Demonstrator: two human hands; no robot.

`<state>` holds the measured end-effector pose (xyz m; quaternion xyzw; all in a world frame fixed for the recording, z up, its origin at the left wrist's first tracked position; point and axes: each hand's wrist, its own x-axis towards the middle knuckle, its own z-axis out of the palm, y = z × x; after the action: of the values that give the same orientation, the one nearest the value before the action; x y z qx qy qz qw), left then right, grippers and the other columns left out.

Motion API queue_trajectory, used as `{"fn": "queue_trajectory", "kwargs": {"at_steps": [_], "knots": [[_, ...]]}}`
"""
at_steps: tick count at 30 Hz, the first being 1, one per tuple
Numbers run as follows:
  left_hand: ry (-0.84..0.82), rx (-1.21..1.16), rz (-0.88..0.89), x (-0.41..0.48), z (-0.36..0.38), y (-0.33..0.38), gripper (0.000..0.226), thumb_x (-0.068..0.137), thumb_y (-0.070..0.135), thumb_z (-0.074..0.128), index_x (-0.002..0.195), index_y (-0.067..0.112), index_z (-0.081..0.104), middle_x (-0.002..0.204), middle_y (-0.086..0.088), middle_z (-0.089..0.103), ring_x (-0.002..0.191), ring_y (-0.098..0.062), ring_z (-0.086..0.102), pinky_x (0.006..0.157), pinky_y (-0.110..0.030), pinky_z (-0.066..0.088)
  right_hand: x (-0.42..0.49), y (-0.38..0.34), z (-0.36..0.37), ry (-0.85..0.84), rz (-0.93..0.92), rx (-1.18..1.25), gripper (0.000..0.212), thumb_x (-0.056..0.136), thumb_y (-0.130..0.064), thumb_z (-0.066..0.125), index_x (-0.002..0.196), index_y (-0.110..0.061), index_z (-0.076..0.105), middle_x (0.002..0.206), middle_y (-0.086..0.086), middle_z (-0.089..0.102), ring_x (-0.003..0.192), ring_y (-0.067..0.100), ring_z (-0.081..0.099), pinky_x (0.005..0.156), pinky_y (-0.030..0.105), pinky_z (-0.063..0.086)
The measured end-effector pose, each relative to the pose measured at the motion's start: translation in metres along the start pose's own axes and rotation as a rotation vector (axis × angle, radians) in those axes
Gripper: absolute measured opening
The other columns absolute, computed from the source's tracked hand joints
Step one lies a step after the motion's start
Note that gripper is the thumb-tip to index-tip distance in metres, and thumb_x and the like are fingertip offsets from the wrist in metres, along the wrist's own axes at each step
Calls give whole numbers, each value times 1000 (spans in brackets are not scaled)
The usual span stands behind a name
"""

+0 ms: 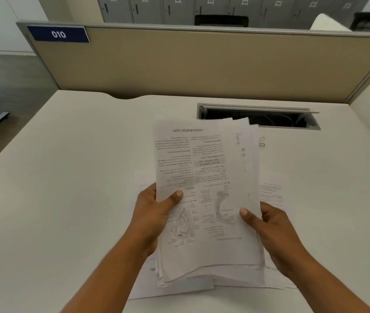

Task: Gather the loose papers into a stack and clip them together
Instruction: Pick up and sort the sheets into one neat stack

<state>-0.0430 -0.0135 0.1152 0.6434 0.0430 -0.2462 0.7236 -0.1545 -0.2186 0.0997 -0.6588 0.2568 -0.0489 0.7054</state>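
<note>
A stack of printed papers [206, 177] is held above the white desk, its top page showing upside-down text and anatomy drawings. My left hand [154, 213] grips the stack's left edge, thumb on top. My right hand [270, 224] grips the right edge, thumb on the page. The sheets are unevenly aligned, with edges fanning out at the bottom. More loose sheets [272, 193] lie flat on the desk beneath and beside the stack. Two paper clips [261, 141] lie on the desk just right of the stack's top.
The white desk [78, 177] ends at a beige partition [202, 64] with a blue "010" label [58, 34]. An open cable tray [270, 117] sits in the desk behind the papers. Grey lockers stand beyond the partition.
</note>
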Motion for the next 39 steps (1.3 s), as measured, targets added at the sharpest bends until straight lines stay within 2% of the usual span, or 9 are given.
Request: {"fn": "queue_trajectory", "kwargs": {"at_steps": [8,12,15,18,23,28,31,33,39], "knots": [[14,188,466,13,14,8,43,83,3,76,96,44,71,94,19,74,95,-9,70,74,-33,64,15,-22,-3,67,-316,-136,11,86,-3,70,87,-15,71,76,-5,73,72,17,66,61,23,54],[-6,207,379,28,13,-10,29,85,10,76,108,27,71,94,12,75,92,-13,72,76,-34,64,22,-13,0,5,-307,-138,33,85,-6,73,104,-33,68,98,0,73,93,16,69,77,35,60],[-26,254,320,32,16,-21,28,88,13,73,97,39,69,91,16,74,90,-7,71,73,-25,61,27,1,0,-3,-251,-225,31,87,-12,71,101,-40,69,100,-6,73,93,13,69,76,32,61],[-21,248,287,35,18,-24,20,92,16,68,95,36,71,97,8,75,94,-17,71,80,-33,62,27,1,-2,11,-255,-250,32,92,-15,65,100,-46,67,103,-18,72,95,3,67,77,23,59],[-54,175,257,32,20,-6,12,91,21,68,102,24,73,97,6,80,89,-16,77,72,-31,64,32,-10,-14,126,-215,-196,10,89,-24,67,93,-24,76,91,-7,78,84,14,74,74,34,61],[-29,99,75,22,24,-9,17,95,27,65,108,18,70,98,-3,81,84,-22,79,72,-39,64,36,-13,-17,123,-80,-89,17,91,-19,66,107,-16,74,98,0,79,90,19,75,80,37,60],[11,80,34,19,16,-15,15,96,24,63,105,16,71,94,-6,81,81,-25,79,67,-40,64,33,-9,-24,-52,54,-75,29,92,-32,63,116,-19,72,110,-2,77,99,16,73,85,36,58],[57,47,21,20,6,-17,15,95,22,64,106,14,70,93,-8,81,81,-28,79,66,-40,63,32,-1,-35,12,92,-103,36,89,-46,58,109,-19,73,106,1,77,95,17,73,81,34,58],[154,25,-2,18,-30,-25,15,93,23,66,104,15,72,92,-9,81,78,-28,79,67,-41,62,33,49,-86,435,277,-1035,76,83,-64,59,130,-5,54,128,15,59,114,33,59,91,42,51]]}}
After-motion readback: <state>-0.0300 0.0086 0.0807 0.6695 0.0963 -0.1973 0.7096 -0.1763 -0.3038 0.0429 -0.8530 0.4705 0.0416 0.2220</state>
